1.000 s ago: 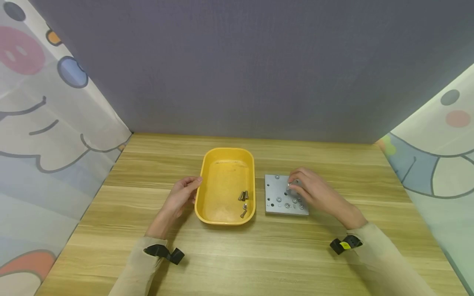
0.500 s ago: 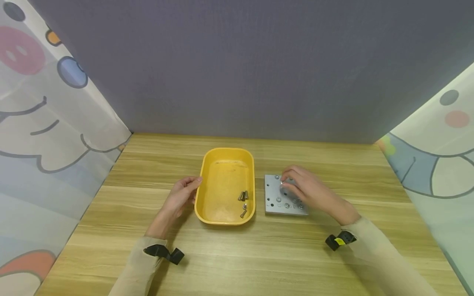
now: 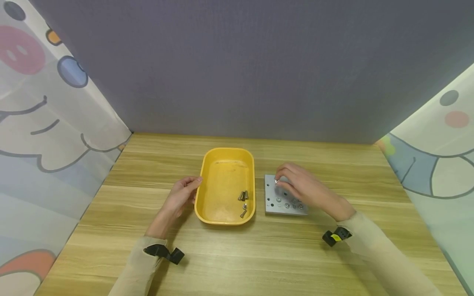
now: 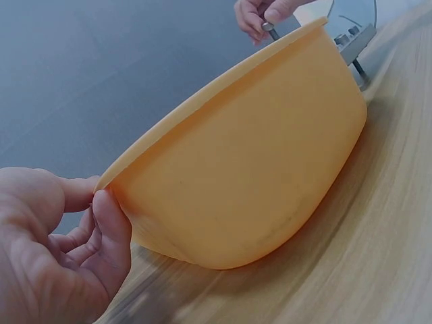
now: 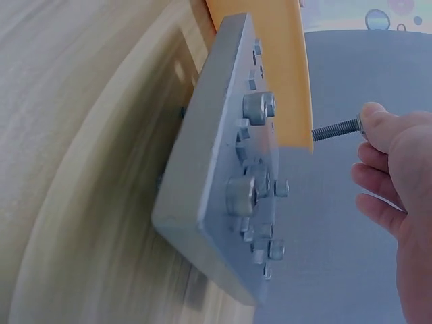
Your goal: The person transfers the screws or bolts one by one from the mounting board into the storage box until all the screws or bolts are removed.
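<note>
Left hand: the left hand (image 3: pixel 179 196) holds the near-left wall of the yellow tray (image 3: pixel 222 176), its thumb and fingers pinching the rim from both sides.
Right hand: the right hand (image 3: pixel 307 187) pinches one screw (image 5: pixel 337 128) by its head between thumb and fingertips; the other fingers are curled beneath.
Screw in the fingers: held above the upper left part of the metal plate (image 3: pixel 273 191), with its threaded shank visible and pointing away from the fingertips; in the right wrist view it is clear of the plate's face.
Metal plate: a thick grey block just right of the tray, apart from it, partly covered by the right hand in the head view; several holes show along its left side.
Screws on the plate: socket heads of different sizes, the larger ones (image 5: pixel 241 196) standing proud of the surface.
Yellow tray: upright on the desk (image 3: pixel 222 263), longer from front to back than across, with its small parts gathered near the right side.
Parts in the tray: a close cluster of small screws (image 3: pixel 246 195), a small shiny piece (image 3: pixel 245 206) in front of them, too small to make out, and a single screw (image 3: pixel 243 214) lying nearest the front.
Wrists: light sleeves, each with a black band and a small device.
Surroundings: a dark grey panel (image 3: pixel 237 74) behind the desk, cartoon-printed curtains (image 3: pixel 22 102) at both sides.
</note>
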Available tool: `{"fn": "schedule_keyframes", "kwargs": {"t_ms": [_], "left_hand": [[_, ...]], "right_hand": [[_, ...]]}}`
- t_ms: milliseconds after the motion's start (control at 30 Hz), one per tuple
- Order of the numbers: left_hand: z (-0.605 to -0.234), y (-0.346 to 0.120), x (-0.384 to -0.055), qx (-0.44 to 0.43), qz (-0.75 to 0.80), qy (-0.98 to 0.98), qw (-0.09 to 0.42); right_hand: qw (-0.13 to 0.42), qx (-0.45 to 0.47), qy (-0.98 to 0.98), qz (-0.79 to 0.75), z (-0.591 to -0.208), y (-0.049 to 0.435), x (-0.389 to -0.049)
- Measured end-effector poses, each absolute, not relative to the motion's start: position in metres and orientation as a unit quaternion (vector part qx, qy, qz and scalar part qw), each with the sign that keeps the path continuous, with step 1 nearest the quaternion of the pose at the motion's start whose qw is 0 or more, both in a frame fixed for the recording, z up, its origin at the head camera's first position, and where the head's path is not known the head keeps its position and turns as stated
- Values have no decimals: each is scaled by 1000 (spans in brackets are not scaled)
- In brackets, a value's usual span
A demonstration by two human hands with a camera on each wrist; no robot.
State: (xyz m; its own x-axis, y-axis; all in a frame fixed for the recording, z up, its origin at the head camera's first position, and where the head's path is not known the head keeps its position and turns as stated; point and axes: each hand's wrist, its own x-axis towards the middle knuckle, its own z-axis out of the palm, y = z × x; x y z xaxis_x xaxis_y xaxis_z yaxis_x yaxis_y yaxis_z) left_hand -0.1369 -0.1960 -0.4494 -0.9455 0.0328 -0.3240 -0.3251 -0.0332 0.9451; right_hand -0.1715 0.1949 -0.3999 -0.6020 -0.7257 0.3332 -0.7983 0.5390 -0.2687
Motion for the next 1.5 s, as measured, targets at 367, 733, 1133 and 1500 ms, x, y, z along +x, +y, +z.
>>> {"fn": "schedule_keyframes", "kwargs": {"t_ms": [367, 733, 1133, 1500], "left_hand": [[-449, -198, -137, -109, 706, 687, 130], [-450, -197, -139, -111, 709, 685, 126], [-451, -196, -138, -108, 710, 685, 123], [-451, -196, -138, -108, 708, 687, 124]], "right_hand": [[94, 468, -860, 180, -390, 180, -178], [86, 489, -853, 161, -383, 164, -186], [76, 517, -842, 138, -382, 152, -193], [78, 540, -832, 97, -382, 139, -199]]}}
